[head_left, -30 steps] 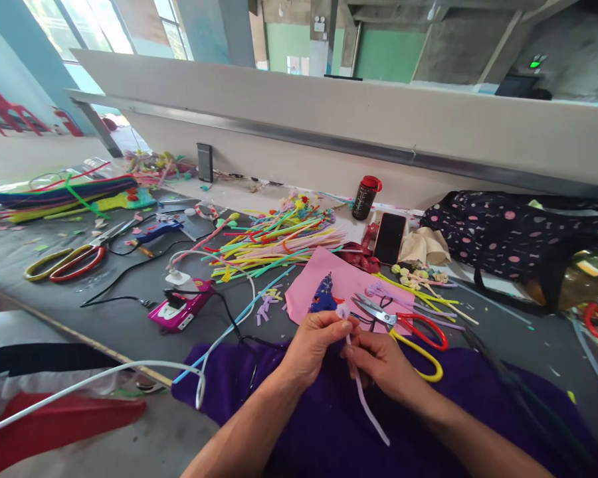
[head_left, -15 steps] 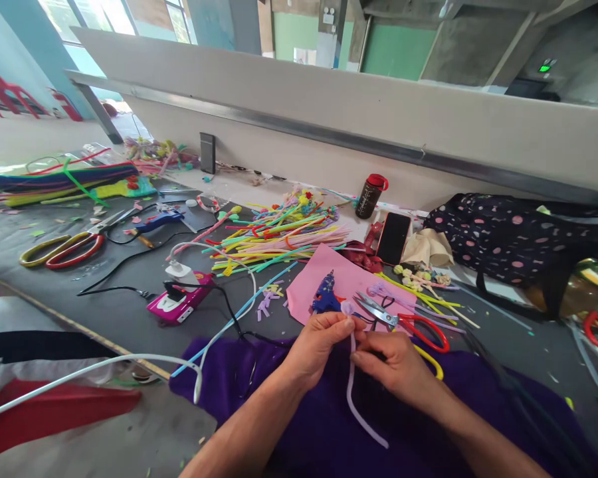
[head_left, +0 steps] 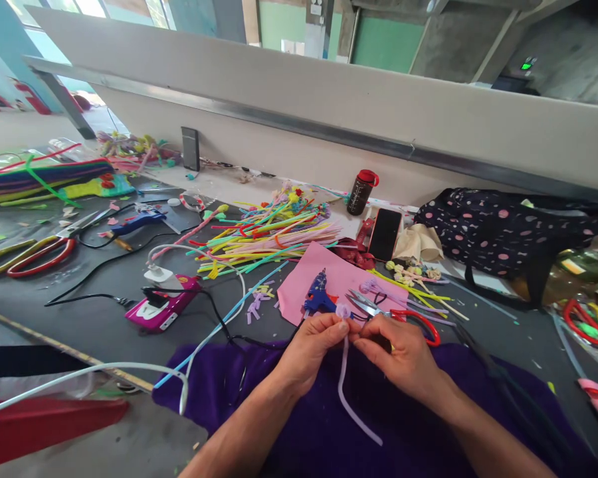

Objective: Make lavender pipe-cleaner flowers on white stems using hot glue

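My left hand (head_left: 311,348) pinches a pale lilac pipe cleaner (head_left: 345,388), whose long tail hangs down in a curve over the dark purple cloth (head_left: 289,431). A small lilac coil (head_left: 343,311) pokes up above the left fingertips. Close beside it, my right hand (head_left: 396,348) is closed, thumb and forefinger brought together at the coil's base; what they grip is hidden. Just beyond the hands, a blue glue gun (head_left: 319,293) and red-handled scissors (head_left: 416,318) lie on a pink sheet (head_left: 299,282).
A bundle of coloured pipe cleaners (head_left: 274,239) lies mid-table. Left of it are a magenta power strip (head_left: 164,309) with cords and large scissors (head_left: 42,251). A dark bottle (head_left: 361,192), a phone (head_left: 385,234) and a patterned bag (head_left: 498,232) stand at the back right.
The view has shifted, so the table's contents appear further left. The lilac coil shows more above my left fingers, and my right fingers have moved slightly at its base.
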Demonstrator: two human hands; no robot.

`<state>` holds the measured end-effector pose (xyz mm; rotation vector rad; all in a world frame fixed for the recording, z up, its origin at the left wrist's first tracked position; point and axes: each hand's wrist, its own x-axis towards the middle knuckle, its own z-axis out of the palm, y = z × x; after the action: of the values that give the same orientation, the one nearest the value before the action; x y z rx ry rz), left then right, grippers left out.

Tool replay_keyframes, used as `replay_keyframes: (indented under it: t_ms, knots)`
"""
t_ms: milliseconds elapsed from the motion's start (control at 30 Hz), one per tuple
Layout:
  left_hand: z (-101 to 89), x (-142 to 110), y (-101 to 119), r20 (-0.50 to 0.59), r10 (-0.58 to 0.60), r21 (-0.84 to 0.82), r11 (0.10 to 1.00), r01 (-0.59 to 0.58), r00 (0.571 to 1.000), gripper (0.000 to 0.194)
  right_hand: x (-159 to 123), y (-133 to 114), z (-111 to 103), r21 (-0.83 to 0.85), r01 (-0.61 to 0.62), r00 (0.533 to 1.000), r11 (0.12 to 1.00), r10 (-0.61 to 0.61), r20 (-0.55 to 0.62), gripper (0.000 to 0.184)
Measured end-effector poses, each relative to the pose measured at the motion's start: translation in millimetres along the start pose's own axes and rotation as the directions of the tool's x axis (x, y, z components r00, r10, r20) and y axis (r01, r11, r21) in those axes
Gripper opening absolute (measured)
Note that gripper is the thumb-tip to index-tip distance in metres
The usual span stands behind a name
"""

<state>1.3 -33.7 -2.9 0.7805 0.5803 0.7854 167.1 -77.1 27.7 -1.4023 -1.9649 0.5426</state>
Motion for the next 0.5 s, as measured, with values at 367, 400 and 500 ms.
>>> replay_keyframes:
  t_ms: [367, 400, 500]
  knots:
    - [4.9, -5.7, 4.3, 0.199, 0.075, 0.25, 0.96, -0.125, 0.977, 0.022, 1.1, 3.5, -25.1, 0.242, -0.163, 0.976, 0.956, 0.192, -0.099, 0.019]
    - [5.2, -5.9, 4.7, 0.216, 0.076, 0.268, 0.954, -0.134, 0.973, 0.023, 1.2, 2.5, -24.4, 0.246, -0.157, 0.98, 0.956, 0.181, -0.081, 0.018]
    - [5.8, -5.9, 5.5, 0.245, 0.06, 0.293, 0.947, -0.133, 0.968, 0.024, 1.7, -0.4, -22.9, 0.252, -0.126, 0.988, 0.959, 0.145, -0.058, 0.015]
